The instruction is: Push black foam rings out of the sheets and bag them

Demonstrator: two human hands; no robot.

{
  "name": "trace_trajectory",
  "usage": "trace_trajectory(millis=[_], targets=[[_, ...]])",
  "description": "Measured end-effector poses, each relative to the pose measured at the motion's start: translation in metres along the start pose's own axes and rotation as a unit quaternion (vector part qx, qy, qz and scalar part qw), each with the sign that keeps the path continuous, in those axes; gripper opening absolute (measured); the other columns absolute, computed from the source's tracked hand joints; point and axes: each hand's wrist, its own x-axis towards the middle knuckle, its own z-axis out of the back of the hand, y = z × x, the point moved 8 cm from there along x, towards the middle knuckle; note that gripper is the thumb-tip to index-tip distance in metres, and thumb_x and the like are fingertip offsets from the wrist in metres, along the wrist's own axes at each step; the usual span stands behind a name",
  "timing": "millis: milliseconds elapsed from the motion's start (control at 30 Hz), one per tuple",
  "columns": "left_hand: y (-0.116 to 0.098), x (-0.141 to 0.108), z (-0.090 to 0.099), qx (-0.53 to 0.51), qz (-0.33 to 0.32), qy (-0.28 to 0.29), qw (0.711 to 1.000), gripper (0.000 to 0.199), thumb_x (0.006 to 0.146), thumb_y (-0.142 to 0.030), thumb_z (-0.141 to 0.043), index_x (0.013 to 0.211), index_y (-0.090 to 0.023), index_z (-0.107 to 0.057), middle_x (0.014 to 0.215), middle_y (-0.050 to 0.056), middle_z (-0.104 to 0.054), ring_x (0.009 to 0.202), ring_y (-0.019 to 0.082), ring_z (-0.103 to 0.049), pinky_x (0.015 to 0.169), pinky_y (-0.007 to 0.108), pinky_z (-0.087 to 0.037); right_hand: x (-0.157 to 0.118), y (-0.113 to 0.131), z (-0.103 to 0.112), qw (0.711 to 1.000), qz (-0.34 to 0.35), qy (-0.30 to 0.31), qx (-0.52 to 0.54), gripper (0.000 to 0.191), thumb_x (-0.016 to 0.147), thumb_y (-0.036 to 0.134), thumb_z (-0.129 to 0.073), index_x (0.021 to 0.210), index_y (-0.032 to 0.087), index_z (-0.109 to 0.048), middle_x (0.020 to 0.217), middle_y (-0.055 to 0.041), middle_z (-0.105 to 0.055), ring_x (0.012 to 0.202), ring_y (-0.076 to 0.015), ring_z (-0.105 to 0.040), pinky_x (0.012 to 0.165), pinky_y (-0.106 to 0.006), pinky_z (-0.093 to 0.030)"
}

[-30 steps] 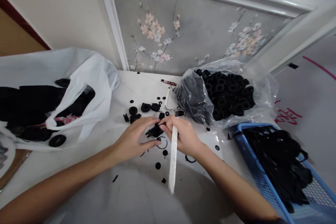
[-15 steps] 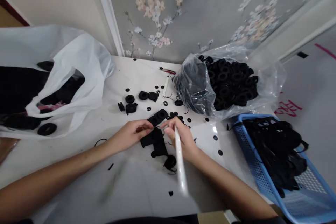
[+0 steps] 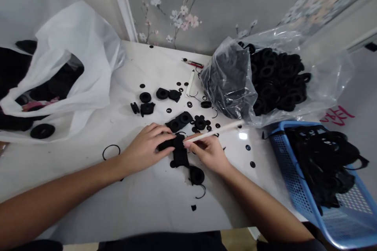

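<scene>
Black rubber piece pressed under left hand; right hand pinching white strip; blue basket nearby.

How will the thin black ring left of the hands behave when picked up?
The thin black ring likely feels floppy: it looks like slim rubber, not perfectly round. On the smooth white table it would probably slide when pushed, not roll.

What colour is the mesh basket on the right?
The plastic mesh basket is blue, clearest in the head view.
</scene>
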Motion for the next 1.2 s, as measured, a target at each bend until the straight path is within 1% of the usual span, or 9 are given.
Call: trace_trajectory(millis=[367, 500, 700, 833, 900, 967, 1067, 1133, 1200], targets=[[-0.005, 0.001, -0.001, 0.012, -0.017, -0.007, 1.0, 0.028, 0.089, -0.034, -0.06, 0.114, -0.023, -0.066, 0.105, 0.003, -0.068, 0.101, 0.021, -0.056, 0.089, 0.037, -0.046, -0.002, 0.007, -0.002, 0.997, 0.039, -0.005, -0.063, 0.011, 0.087, 0.03, -0.065, 0.086, 0.022, -0.073, 0.084, -0.0032, -0.076, 0.075, -0.0204, -0.071, 0.069, -0.034, -0.058], [-0.007, 0.002, -0.002, 0.021, -0.019, -0.006, 1.0, 0.03, 0.088, -0.036, -0.063, 0.115, -0.022, -0.066, 0.103, 0.004, -0.068, 0.099, 0.021, -0.055, 0.087, 0.037, -0.045, -0.006, 0.017, -0.006, 0.986, 0.11, -0.003, -0.123, 0.011, 0.089, 0.023, -0.061, 0.089, 0.021, -0.071, 0.084, -0.0041, -0.075, 0.077, -0.019, -0.07, 0.071, -0.033, -0.057], [-0.005, 0.005, -0.005, 0.029, -0.001, 0.004, 1.0, 0.028, 0.086, -0.034, -0.066, 0.111, -0.022, -0.067, 0.101, 0.003, -0.068, 0.097, 0.022, -0.056, 0.084, 0.037, -0.044, -0.016, 0.036, -0.013, 0.922, 0.278, -0.008, -0.268, 0.012, 0.09, 0.016, -0.059, 0.094, 0.02, -0.069, 0.097, -0.0076, -0.073, 0.088, -0.0194, -0.066, 0.078, -0.036, -0.055], [-0.004, 0.007, -0.006, 0.01, 0.011, 0.004, 1.0, 0.024, 0.083, -0.031, -0.07, 0.106, -0.022, -0.068, 0.098, 0.002, -0.068, 0.094, 0.021, -0.057, 0.082, 0.037, -0.043, -0.024, 0.039, -0.02, 0.875, 0.343, 0.015, -0.341, 0.024, 0.091, 0.008, -0.053, 0.104, 0.022, -0.067, 0.101, -0.0021, -0.076, 0.094, -0.0196, -0.066, 0.08, -0.036, -0.052], [-0.004, 0.008, -0.005, 0.001, 0.02, 0.003, 1.0, 0.023, 0.082, -0.031, -0.071, 0.105, -0.023, -0.069, 0.096, 0.001, -0.068, 0.093, 0.021, -0.058, 0.081, 0.036, -0.043, -0.026, 0.04, -0.018, 0.866, 0.346, -0.017, -0.36, 0.027, 0.091, 0.007, -0.052, 0.105, 0.024, -0.067, 0.1, -0.0009, -0.077, 0.091, -0.0202, -0.066, 0.079, -0.038, -0.05], [-0.003, 0.009, -0.005, -0.004, 0.028, 0.008, 1.0, 0.024, 0.082, -0.032, -0.071, 0.105, -0.024, -0.069, 0.095, 0.001, -0.068, 0.092, 0.021, -0.058, 0.08, 0.036, -0.042, -0.023, 0.039, -0.009, 0.883, 0.317, -0.074, -0.34, 0.026, 0.09, 0.009, -0.053, 0.102, 0.026, -0.068, 0.096, -0.0006, -0.077, 0.085, -0.0203, -0.066, 0.077, -0.038, -0.05], [-0.002, 0.01, -0.006, -0.002, 0.037, 0.014, 0.999, 0.025, 0.082, -0.034, -0.071, 0.105, -0.025, -0.069, 0.096, 0.001, -0.068, 0.092, 0.021, -0.059, 0.08, 0.037, -0.042, -0.019, 0.034, 0.018, 0.925, 0.24, -0.192, -0.224, 0.021, 0.092, 0.014, -0.055, 0.099, 0.027, -0.069, 0.094, -0.0028, -0.075, 0.087, -0.0211, -0.067, 0.075, -0.038, -0.054], [-0.001, 0.009, -0.006, 0.003, 0.038, 0.011, 0.999, 0.024, 0.083, -0.035, -0.07, 0.105, -0.025, -0.069, 0.097, 0.001, -0.068, 0.092, 0.021, -0.059, 0.081, 0.037, -0.043, -0.023, 0.033, 0.039, 0.924, 0.212, -0.286, -0.14, 0.018, 0.093, 0.018, -0.055, 0.099, 0.026, -0.069, 0.097, -0.0037, -0.074, 0.091, -0.0215, -0.068, 0.078, -0.038, -0.055], [-0.003, 0.007, -0.004, 0.008, 0.031, -0.001, 0.999, 0.03, 0.085, -0.037, -0.067, 0.112, -0.025, -0.066, 0.102, 0.003, -0.067, 0.095, 0.022, -0.058, 0.083, 0.038, -0.043, -0.026, 0.035, 0.046, 0.928, 0.201, -0.293, -0.111, 0.015, 0.092, 0.02, -0.057, 0.098, 0.026, -0.069, 0.097, -0.0038, -0.073, 0.092, -0.022, -0.069, 0.082, -0.04, -0.055]])
